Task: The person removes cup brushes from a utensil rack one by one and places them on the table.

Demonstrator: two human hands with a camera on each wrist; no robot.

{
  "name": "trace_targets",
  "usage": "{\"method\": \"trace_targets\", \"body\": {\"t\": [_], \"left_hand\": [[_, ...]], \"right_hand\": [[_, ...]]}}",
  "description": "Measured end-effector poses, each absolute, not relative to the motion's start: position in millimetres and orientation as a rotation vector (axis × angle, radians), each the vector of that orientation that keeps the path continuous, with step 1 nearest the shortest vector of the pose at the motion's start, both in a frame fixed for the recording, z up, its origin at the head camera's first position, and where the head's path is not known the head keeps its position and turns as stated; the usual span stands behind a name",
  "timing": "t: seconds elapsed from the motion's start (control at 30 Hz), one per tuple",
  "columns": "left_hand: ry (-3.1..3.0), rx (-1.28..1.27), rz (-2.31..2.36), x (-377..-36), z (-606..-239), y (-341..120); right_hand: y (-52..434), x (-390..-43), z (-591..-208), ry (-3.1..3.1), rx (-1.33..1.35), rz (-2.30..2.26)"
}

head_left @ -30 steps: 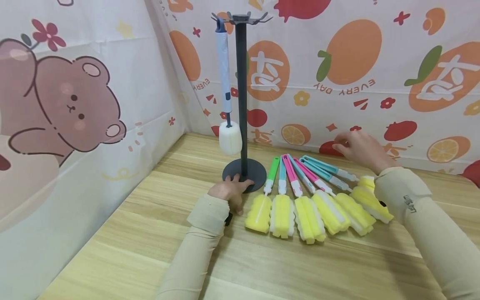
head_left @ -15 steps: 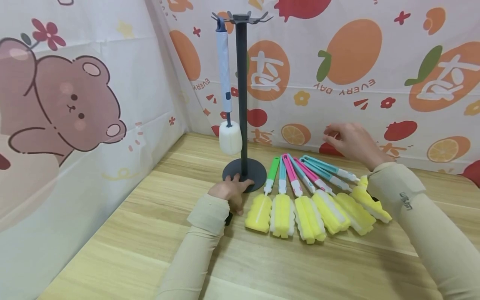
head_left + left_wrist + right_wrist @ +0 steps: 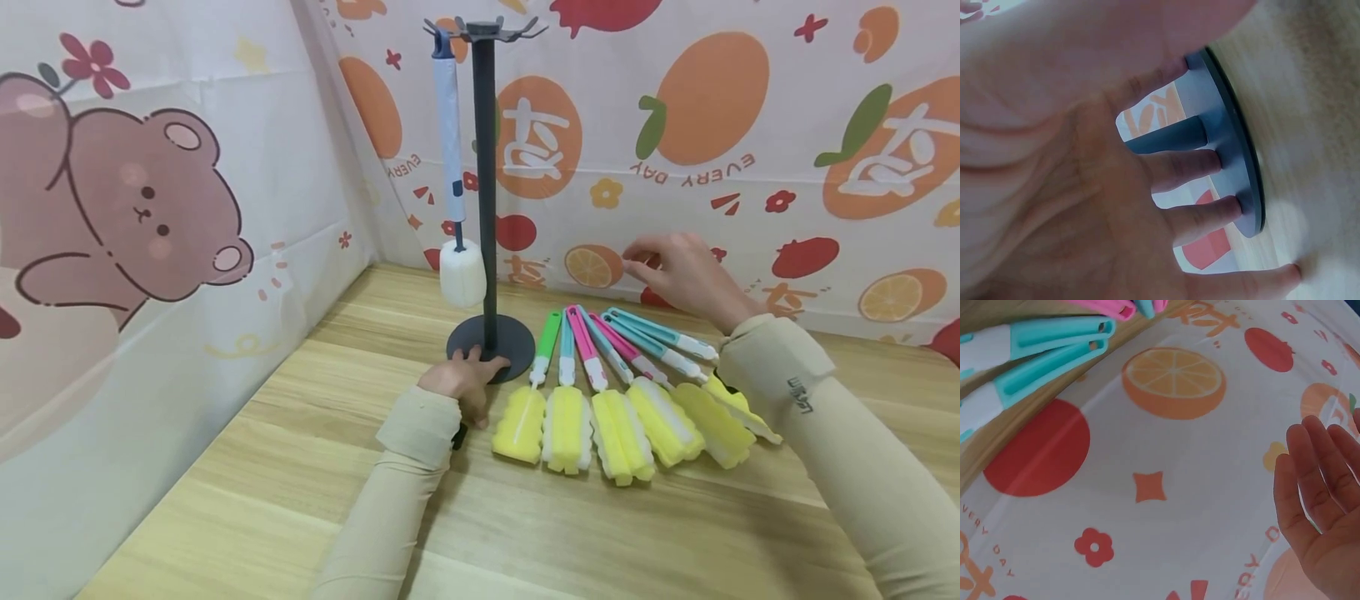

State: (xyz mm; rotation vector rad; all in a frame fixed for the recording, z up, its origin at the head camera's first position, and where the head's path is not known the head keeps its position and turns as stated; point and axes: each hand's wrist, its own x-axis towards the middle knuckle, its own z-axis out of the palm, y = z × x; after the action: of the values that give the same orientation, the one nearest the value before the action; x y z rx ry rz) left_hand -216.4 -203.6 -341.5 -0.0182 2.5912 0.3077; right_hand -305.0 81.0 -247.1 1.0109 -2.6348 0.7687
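Note:
My left hand rests with spread fingers on the round black base of an upright stand. In the left wrist view, fingertips press on the base's top, and one finger touches the table beside it. From a hook at the stand's top hangs a brush with a pale handle and a white sponge head. My right hand hovers, holding nothing, above the handles of several sponge brushes fanned on the table. Their heads are yellow and white; their handles are green, turquoise and pink.
The wooden table meets a white cloth with fruit prints at the back. Another cloth, with a bear print, hangs at the left. My right forearm passes over the rightmost brush and partly hides it.
My right hand has moved left and slightly up over the brush handles. My left hand stays on the stand's base. The brushes lie where they were.

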Motion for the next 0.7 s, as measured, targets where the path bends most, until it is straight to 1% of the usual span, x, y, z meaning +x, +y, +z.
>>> {"method": "trace_targets", "body": {"t": [0.17, 0.7], "left_hand": [[2.592, -0.014, 0.302, -216.2, -340.1, -203.0], [2.593, -0.009, 0.312, -216.5, -340.4, -203.7]], "right_hand": [[75.7, -304.1, -243.7, -2.610, 1.045, 0.825], [48.6, -296.0, -229.2, -2.573, 1.034, 1.008]]}}
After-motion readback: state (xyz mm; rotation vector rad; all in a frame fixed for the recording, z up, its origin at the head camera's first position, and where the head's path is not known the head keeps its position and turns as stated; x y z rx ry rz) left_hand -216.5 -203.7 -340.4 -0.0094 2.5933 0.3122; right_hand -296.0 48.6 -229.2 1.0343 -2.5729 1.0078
